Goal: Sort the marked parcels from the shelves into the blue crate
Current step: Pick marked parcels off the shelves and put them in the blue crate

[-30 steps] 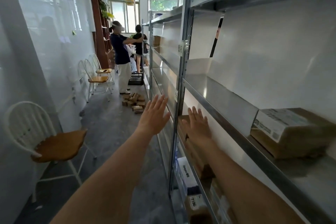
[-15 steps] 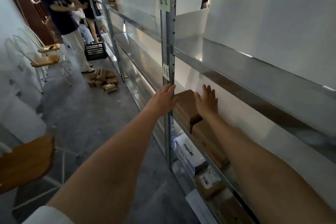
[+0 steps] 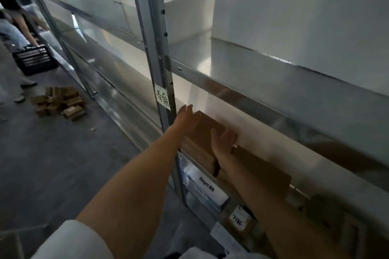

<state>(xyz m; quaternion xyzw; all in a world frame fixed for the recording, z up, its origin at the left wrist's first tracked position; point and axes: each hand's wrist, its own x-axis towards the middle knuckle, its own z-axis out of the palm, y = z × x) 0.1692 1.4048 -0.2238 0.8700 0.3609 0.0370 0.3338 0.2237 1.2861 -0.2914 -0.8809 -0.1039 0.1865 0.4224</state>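
Note:
A brown cardboard parcel sits at the left end of a low shelf, just right of the metal upright. My left hand lies with straight fingers against the parcel's left side. My right hand is at its right side, palm turned toward it, fingers apart. The parcel rests on the shelf between both hands. A second brown parcel lies right beside it, partly behind my right forearm. Far down the aisle a dark plastic crate stands on the floor.
Below are a white parcel and a small brown parcel with a handwritten label. Several brown parcels are heaped on the grey floor. People stand by the crate at far left. The upper shelf shows bare metal.
My view has dropped and closed in on the low shelf. My left hand has reached past the upright to the parcel's left side; my right hand has turned from flat on top to its right side.

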